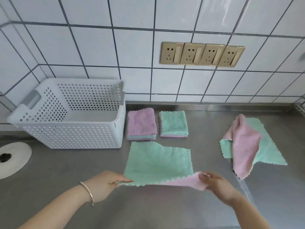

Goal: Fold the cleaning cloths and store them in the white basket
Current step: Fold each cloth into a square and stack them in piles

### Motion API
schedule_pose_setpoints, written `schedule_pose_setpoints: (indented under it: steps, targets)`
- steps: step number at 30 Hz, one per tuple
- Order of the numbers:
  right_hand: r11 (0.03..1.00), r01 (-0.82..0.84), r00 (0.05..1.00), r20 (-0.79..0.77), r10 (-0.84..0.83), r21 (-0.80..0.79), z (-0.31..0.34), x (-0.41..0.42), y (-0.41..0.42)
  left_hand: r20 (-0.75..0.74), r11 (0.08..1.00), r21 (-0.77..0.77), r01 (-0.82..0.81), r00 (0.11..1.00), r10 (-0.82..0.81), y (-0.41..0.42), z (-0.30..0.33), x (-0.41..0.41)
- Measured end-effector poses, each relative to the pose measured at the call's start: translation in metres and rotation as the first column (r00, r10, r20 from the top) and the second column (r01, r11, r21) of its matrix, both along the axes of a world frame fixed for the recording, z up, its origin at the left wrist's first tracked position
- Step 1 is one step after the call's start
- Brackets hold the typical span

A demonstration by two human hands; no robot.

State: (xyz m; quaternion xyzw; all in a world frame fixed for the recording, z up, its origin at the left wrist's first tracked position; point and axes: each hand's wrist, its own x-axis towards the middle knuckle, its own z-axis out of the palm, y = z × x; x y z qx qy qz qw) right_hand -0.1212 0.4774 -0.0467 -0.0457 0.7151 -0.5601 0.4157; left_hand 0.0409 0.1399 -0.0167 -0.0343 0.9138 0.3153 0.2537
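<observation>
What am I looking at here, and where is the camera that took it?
No machine here: a person wears a camera on the head, looking down at their own two hands. The left hand and right hand each pinch a near corner of a green cloth, lifting that edge so its pink underside shows. It lies on a steel counter. Behind it sit two folded cloths, one pink-topped and one green-topped, beside a white basket that looks empty. To the right lies an unfolded pile. Wall sockets are above.
</observation>
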Motion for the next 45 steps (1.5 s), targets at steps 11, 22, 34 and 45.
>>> schedule_pose_setpoints:
  steps: [11,22,34,45]
  targets:
    - [0.809,-0.326,0.945,0.195,0.263,0.490,-0.045,0.029,0.025,0.376,0.990,-0.061,0.130,0.921,-0.098,0.022,-0.072,0.010]
    - [0.832,0.309,0.931,-0.327,-0.164,0.461,-0.065,0.005,-0.016,0.040,0.851,0.070,-0.520,0.854,0.519,0.027,-0.096,-0.057]
    - [0.820,0.337,0.917,-0.360,-0.174,0.463,-0.077,-0.014,-0.016,-0.060,0.829,-0.076,-0.554,0.832,0.551,0.027,-0.124,-0.079]
    - [0.757,0.406,0.907,-0.329,-0.263,0.512,-0.081,-0.026,-0.025,-0.024,0.772,-0.168,-0.613,0.785,0.619,0.031,-0.126,-0.092]
